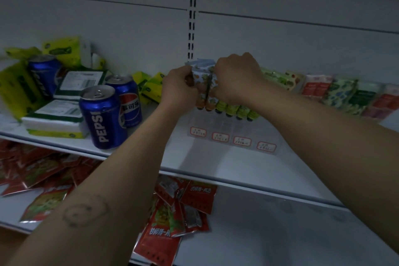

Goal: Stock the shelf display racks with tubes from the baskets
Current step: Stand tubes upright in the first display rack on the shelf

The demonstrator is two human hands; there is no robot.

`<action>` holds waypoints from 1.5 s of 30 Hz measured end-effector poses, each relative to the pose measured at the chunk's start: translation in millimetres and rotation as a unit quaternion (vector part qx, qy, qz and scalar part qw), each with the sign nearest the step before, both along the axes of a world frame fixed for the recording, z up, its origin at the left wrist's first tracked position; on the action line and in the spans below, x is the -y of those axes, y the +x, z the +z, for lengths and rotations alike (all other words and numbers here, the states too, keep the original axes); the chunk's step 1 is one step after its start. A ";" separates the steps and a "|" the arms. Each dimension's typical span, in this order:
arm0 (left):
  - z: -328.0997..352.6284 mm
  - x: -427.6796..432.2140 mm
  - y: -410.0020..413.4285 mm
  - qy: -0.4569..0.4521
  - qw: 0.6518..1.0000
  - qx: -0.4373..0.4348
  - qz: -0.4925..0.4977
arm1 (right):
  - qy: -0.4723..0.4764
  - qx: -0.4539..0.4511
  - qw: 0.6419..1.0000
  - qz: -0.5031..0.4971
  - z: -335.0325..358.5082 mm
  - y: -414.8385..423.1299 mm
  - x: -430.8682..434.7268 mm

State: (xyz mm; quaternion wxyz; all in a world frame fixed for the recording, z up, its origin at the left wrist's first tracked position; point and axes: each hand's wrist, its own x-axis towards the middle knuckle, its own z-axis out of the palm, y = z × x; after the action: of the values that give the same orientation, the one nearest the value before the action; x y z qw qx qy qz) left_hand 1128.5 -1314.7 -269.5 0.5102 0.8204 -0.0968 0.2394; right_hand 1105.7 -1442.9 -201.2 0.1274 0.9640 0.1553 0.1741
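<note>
On the white shelf (205, 164), left hand (179, 89) and right hand (236, 77) grip orange-print tubes (203, 81) in the clear rack (233, 136).

Dim, bluish, soft picture; edges bowed, blurred.

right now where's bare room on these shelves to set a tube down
Upper shelf: bare strip in front of the price tags, right of the Pepsi cans. Lower shelf: bare right of the red sachets. Crowded: cans and tissue packs at left.
</note>
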 end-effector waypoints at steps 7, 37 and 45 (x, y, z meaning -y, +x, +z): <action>-8.1 -3.0 -0.4 0.001 0.999 0.023 -0.027 | 0.020 -0.005 1.000 -0.012 0.0 -1.8 -0.7; 27.6 -12.6 -25.8 0.244 0.950 0.192 0.041 | 0.094 0.006 0.996 0.000 20.8 -20.5 35.1; 21.7 10.1 -21.8 0.298 0.929 0.214 0.049 | 0.088 0.070 0.994 -0.003 6.5 -12.2 26.2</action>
State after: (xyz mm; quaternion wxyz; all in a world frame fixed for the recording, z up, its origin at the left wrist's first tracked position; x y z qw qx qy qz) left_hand 1106.7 -1324.8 -247.8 0.1971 0.8675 -0.2301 0.3945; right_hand 1093.4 -1469.1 -194.7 0.0533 0.9575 0.1271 0.2533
